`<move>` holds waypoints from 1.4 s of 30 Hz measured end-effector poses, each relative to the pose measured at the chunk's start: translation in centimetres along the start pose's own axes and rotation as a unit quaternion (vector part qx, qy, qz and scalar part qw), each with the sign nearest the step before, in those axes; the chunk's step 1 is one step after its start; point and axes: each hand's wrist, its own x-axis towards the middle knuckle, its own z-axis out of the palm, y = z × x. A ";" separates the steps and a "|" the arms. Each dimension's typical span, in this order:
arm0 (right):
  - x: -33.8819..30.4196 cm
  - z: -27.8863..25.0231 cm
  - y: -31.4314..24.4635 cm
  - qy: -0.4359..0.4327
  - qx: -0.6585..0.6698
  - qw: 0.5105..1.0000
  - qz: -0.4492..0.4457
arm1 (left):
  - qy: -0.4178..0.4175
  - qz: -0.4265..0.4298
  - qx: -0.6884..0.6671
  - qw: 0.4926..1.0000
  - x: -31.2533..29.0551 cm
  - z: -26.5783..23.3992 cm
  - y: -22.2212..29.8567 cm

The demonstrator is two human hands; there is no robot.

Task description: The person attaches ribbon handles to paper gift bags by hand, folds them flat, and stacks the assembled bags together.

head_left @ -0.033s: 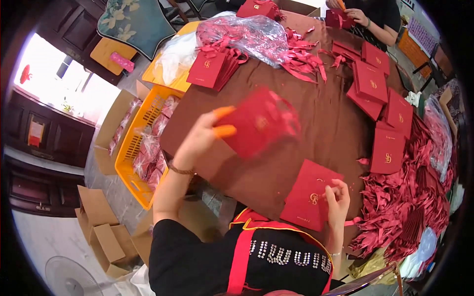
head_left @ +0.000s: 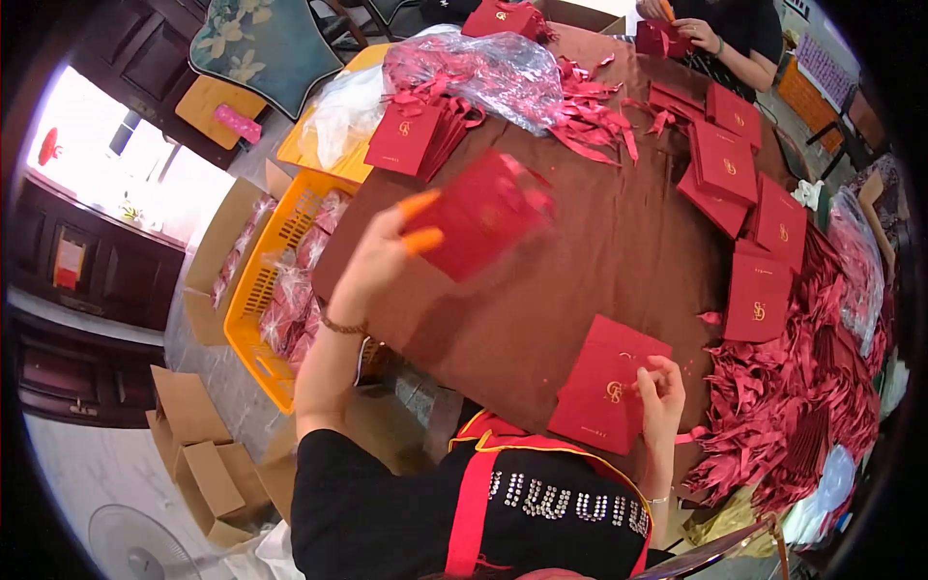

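My left hand, with orange covers on its thumb and finger, grips the edge of a small red paper bag above the table. Motion blurs that bag, and its far end is unclear. Flat at the table's near edge lies another red paper bag bearing a gold emblem. At its right edge is my right hand, fingers loosely bent and a little apart, with nothing visible between them. Ahead, several red bags lean together in a fanned stack.
Flat red bags line the right side of the brown-covered table, beside a big heap of ribboned bags. Clear plastic covers more at the back. A yellow crate stands left. Across the table, a person's hands hold a red bag.
My left hand has shifted slightly left and up, carrying its red bag along. My right hand and the flat bag beside it stay where they were.
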 end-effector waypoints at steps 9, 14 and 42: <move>-2.6 -2.0 2.4 0.091 -0.092 0.991 0.017 | 0.228 0.139 0.546 0.794 16.4 -9.2 -14.2; -3.8 -3.2 2.8 0.202 -0.138 0.969 0.021 | 0.051 0.097 0.529 0.841 20.1 -5.6 -14.8; -7.8 -11.2 4.2 0.094 -0.601 0.778 -0.158 | -0.334 0.345 0.178 0.859 -4.9 25.1 -0.1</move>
